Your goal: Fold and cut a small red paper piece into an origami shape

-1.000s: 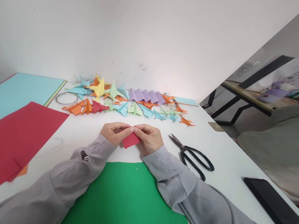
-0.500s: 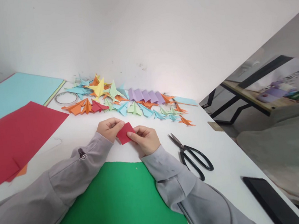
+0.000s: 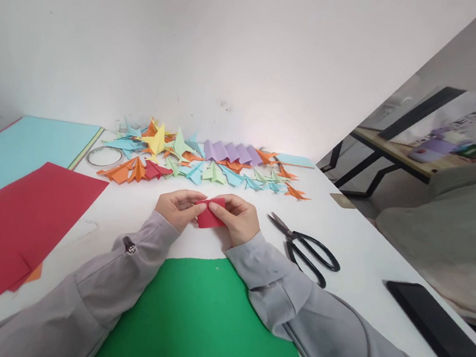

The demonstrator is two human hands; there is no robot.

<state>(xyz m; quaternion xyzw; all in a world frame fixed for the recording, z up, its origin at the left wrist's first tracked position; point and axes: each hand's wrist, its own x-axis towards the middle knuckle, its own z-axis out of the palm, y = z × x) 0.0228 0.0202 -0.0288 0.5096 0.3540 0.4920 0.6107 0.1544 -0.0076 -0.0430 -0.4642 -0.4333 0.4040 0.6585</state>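
Note:
Between my hands is a small piece of red paper (image 3: 210, 218), held just above the white table behind the green sheet (image 3: 182, 322). My left hand (image 3: 179, 208) pinches its upper left edge, thumb on the near face. The thumb of my right hand (image 3: 240, 218) presses near the top edge, close to the left thumb, with the fingers behind. Most of the fingertips are hidden by the paper. Black-handled scissors (image 3: 303, 246) lie with their blades parted, to the right of my right hand.
Several folded paper shapes (image 3: 195, 172) in many colours line the wall, with pleated purple paper (image 3: 232, 152) among them. At left lie a large red sheet (image 3: 43, 212), blue sheets (image 3: 21, 150) and a tape ring (image 3: 104, 156). A black flat device (image 3: 435, 319) rests near the right edge.
The red paper has turned from a tilted diamond to nearly level and looks shorter in height. My thumbs have come closer together along its top edge, and my right hand has shifted slightly right.

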